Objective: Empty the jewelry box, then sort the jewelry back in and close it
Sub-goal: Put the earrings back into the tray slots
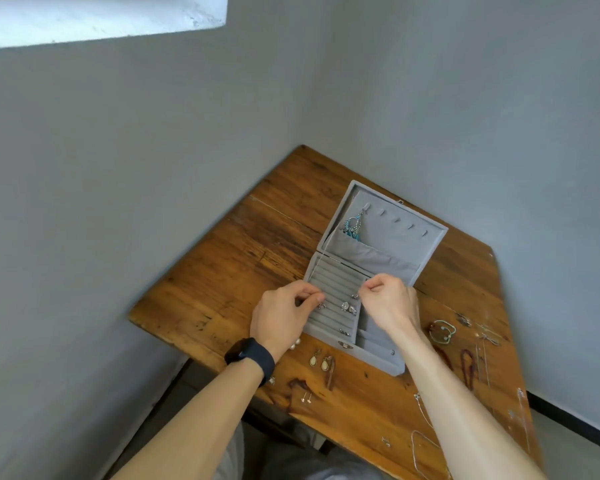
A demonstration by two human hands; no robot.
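The grey velvet jewelry box (381, 362) lies open on the wooden table (222, 271), its lid (406, 237) folded flat behind. A turquoise and silver piece (353, 225) hangs from the lid's leftmost hook into the pocket. Several rings (347, 307) sit in the ring rolls. My left hand (284, 320) is at the rolls' left edge, thumb and fingers pinching a small ring (321, 305). My right hand (390, 301) hovers over the middle of the box with curled fingers and thumb against forefinger; I cannot see what is between them.
Loose jewelry lies on the table around the box: two pearl drop earrings (320, 361), small studs (306, 398), a turquoise bracelet (443, 331), dark beaded strands (467, 367) and thin chains (426, 441). Grey walls close in behind and to the right.
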